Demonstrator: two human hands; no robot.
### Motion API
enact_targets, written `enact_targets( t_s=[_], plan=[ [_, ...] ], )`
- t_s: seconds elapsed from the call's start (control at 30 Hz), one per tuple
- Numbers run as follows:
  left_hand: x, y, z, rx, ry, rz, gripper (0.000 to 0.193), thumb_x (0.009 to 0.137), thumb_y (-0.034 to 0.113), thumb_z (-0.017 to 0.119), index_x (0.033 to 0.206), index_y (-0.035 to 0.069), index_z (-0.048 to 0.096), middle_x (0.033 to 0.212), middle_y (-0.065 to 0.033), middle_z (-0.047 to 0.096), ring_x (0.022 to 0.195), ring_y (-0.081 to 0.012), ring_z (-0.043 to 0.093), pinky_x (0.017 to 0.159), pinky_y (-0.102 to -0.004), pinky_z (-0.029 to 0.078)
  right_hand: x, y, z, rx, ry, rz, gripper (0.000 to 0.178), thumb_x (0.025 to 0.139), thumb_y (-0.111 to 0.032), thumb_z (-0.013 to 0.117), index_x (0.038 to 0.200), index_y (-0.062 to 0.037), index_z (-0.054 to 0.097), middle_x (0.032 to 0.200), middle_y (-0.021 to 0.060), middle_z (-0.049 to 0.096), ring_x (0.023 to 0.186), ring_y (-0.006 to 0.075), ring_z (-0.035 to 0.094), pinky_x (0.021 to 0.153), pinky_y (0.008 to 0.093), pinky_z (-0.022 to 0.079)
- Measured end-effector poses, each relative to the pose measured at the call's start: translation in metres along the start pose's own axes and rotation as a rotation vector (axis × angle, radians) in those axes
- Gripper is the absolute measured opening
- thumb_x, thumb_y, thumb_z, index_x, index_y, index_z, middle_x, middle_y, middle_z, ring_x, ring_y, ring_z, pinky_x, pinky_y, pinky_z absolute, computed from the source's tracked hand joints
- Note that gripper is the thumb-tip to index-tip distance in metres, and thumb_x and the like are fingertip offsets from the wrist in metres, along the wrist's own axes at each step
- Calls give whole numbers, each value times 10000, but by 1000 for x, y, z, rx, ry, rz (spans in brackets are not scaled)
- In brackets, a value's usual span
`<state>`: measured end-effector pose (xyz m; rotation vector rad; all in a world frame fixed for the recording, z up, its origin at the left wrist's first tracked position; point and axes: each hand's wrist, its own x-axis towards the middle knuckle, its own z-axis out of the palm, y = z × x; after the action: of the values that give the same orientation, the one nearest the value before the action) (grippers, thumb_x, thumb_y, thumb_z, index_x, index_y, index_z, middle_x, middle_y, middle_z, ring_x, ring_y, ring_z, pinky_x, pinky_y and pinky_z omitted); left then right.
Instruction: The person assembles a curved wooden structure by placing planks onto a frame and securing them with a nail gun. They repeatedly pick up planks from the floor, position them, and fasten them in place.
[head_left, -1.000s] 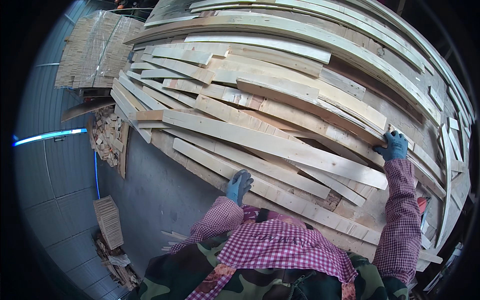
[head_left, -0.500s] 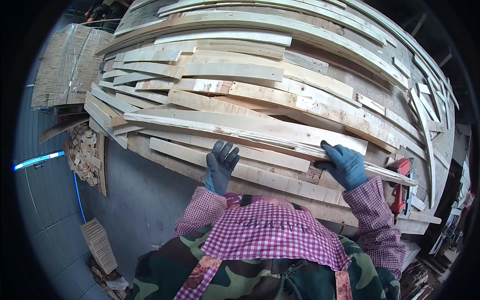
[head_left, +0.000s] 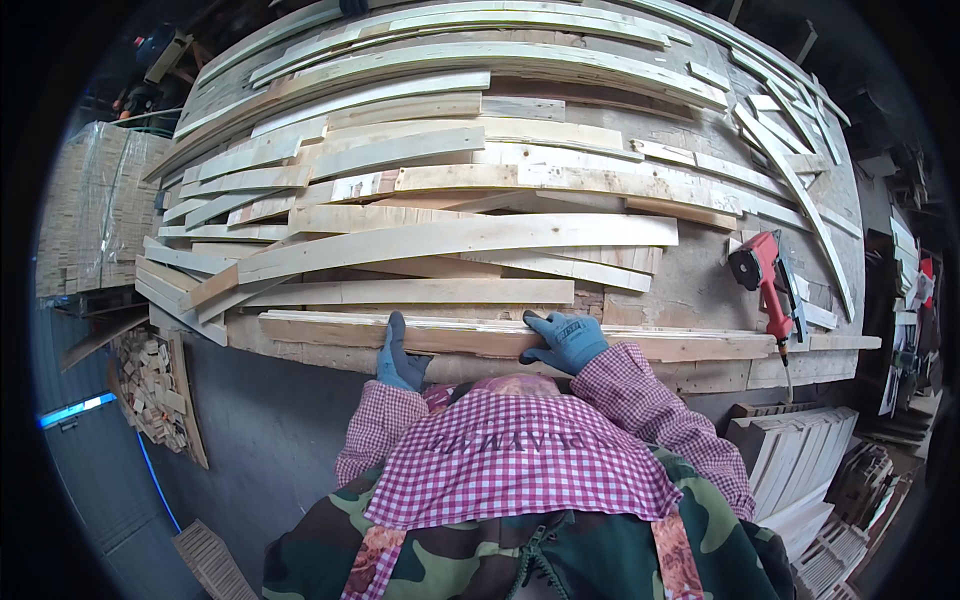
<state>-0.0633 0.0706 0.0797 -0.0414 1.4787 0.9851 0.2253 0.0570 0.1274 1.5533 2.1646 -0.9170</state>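
Observation:
Several thin wooden strips (head_left: 465,338) lie together, nearly level, along the near edge of the workbench, with their pale edges facing up. My left hand (head_left: 402,358), in a blue-grey glove, is closed on them left of the middle, one digit reaching over their top edge. To the right of it, my gloved right hand (head_left: 565,341) pinches the same strips, its fingertips on the top edge and front side. The undersides of both grips are hidden. Just behind the strips lies a separate pale board (head_left: 420,292).
Many loose boards (head_left: 460,240) cover the workbench (head_left: 690,232). A red nail gun (head_left: 768,280) with a hose rests at the right, over the strips' far end. Stacked wood (head_left: 100,215) stands at the left, offcuts (head_left: 150,390) below it, and slatted panels (head_left: 795,450) lean at the lower right.
The strips have come down from their slant across the boards to the near edge. My left hand, open and off the wood before, has closed on them. My right hand has moved left.

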Motion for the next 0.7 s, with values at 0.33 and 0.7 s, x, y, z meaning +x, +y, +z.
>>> enact_targets(
  t_s=[0.33, 0.7],
  plan=[
    [87, -33, -70, 28, 9, -132, 609, 842, 382, 659, 1297, 76, 396, 1380, -120, 352, 1306, -305, 336, 1029, -458, 396, -19, 63, 94, 1, 204, 186, 848, 717, -393, 722, 1423, -271, 269, 1381, 66, 377, 1297, 277, 316, 1105, 511, 160],
    [108, -30, -95, 95, -107, -213, 468, 905, 384, 561, 1230, 68, 447, 1248, -144, 497, 1185, -322, 464, 984, -471, 448, -12, 66, 129, 74, 310, 184, 881, 730, -393, 697, 1447, -279, 198, 1472, 102, 271, 1367, 319, 219, 1121, 538, 65]
  ],
)
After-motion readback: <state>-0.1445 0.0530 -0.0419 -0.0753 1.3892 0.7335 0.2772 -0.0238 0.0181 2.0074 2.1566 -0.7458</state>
